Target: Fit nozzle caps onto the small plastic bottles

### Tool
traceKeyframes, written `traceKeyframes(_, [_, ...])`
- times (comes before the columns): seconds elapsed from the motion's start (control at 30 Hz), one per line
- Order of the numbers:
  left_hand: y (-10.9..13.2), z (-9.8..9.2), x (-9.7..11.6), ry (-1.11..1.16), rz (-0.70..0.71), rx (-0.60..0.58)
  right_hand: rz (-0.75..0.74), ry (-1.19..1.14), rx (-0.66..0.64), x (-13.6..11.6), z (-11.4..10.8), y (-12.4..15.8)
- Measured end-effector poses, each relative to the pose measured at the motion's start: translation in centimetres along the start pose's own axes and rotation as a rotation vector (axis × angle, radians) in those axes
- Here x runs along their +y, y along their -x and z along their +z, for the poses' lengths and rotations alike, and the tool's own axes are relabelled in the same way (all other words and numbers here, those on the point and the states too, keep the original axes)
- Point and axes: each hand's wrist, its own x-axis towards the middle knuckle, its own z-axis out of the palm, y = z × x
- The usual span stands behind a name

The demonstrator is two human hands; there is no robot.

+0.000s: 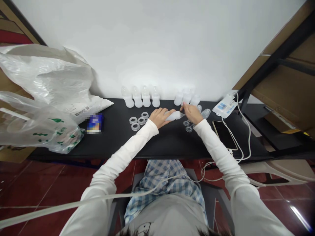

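My left hand (159,118) is wrapped round a white bottle (174,115) that lies tilted on its side, its mouth end toward the right. My right hand (192,113) is closed at that end, by a small clear nipple (182,114). Several capped bottles (145,98) stand in a row against the wall, left of centre. Behind my right hand are several bottles without clear caps (178,99). White rings (135,126) lie left of my left hand. Clear nipples (188,129) lie under my right hand, and a clear cap (205,113) is beside it.
On the left are large plastic bags (49,78) and a small blue packet (94,123). A phone (224,135) with a white cable and a white power strip (225,105) lie at the right of the black table (162,147). Cable loops hang over the front edge.
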Motion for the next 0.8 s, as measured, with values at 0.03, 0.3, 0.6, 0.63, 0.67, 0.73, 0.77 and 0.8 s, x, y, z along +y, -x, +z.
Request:
traceKeyframes(0.03, [0.3, -0.1, -0.5, 0.004, -0.019, 0.013, 0.046, 0.042, 0.022, 1.0, -0.5, 0.1])
traceKeyframes(0.3, [2.3, -0.5, -4.0, 0.051, -0.173, 0.033, 0.183, 0.419, -0.084, 6.1, -2.2, 1.8])
traceKeyframes(0.6, [2.4, -2.3, -3.3, 0.321, -0.194, 0.057, -0.131, -0.28, 0.224, -0.6, -3.7, 1.1])
traceKeyframes(0.63, [2.3, -2.6, -3.1, 0.372, -0.19, 0.051, -0.179, -0.292, 0.23, -1.3, -3.1, 1.0])
traceKeyframes(0.67, [2.2, -2.9, -2.8, 0.427, -0.184, 0.039, -0.223, -0.291, 0.238, -1.9, -2.4, 0.9])
traceKeyframes(0.73, [2.0, -3.4, -2.4, 0.556, -0.166, 0.001, -0.314, -0.287, 0.264, -2.6, -0.7, 0.6])
traceKeyframes(0.77, [1.8, -3.6, -2.2, 0.633, -0.162, -0.019, -0.359, -0.286, 0.284, -2.8, 0.1, 0.5])
traceKeyframes(0.8, [1.7, -3.8, -2.1, 0.721, -0.167, -0.045, -0.395, -0.282, 0.304, -2.9, 0.8, 0.4])
